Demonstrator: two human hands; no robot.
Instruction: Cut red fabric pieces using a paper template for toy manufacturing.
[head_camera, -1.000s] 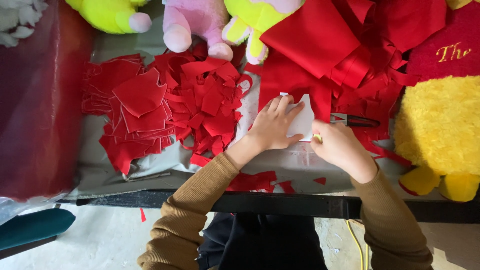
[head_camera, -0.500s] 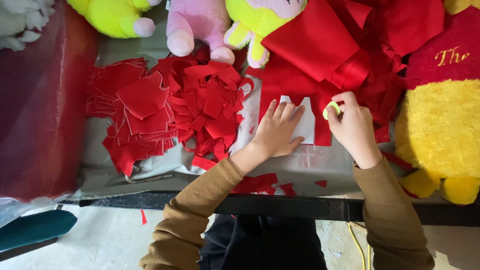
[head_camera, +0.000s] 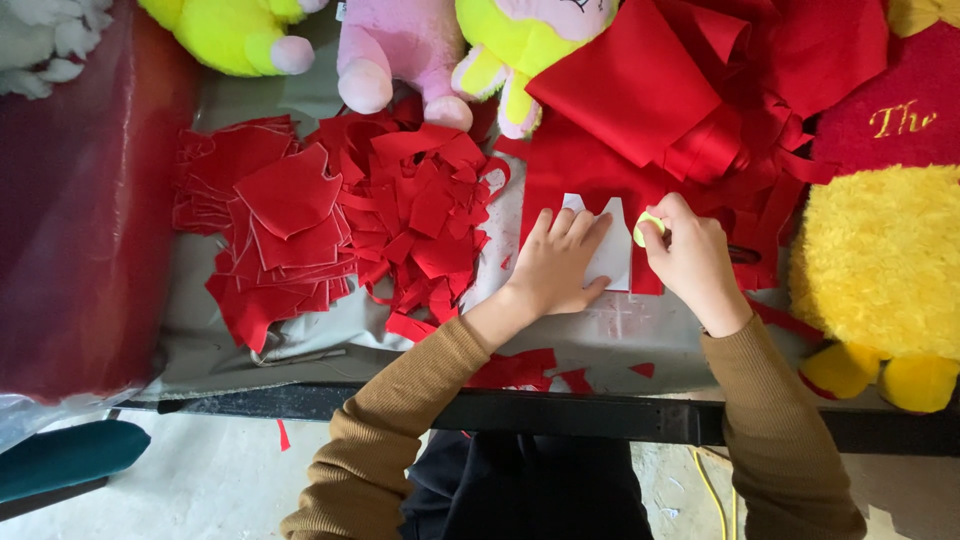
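Observation:
My left hand (head_camera: 556, 266) lies flat, fingers spread, pressing a white paper pattern (head_camera: 612, 250) onto a piece of red cloth (head_camera: 580, 175) on the table. My right hand (head_camera: 692, 262) is pinched on a small pale yellow piece of chalk (head_camera: 646, 228), its tip at the pattern's right edge. Both sleeves are brown.
A stack of cut red cloth shapes (head_camera: 285, 225) and a heap of red scraps (head_camera: 425, 215) lie to the left. Folded red fabric (head_camera: 690, 85) sits behind. Plush toys, yellow (head_camera: 880, 270), pink (head_camera: 395, 50) and lime (head_camera: 520, 50), ring the table. A dark red roll (head_camera: 80, 230) lies far left.
My right hand came up from the pattern's lower right to its upper right edge with the chalk. My left hand stays pressed on the pattern, shifted slightly.

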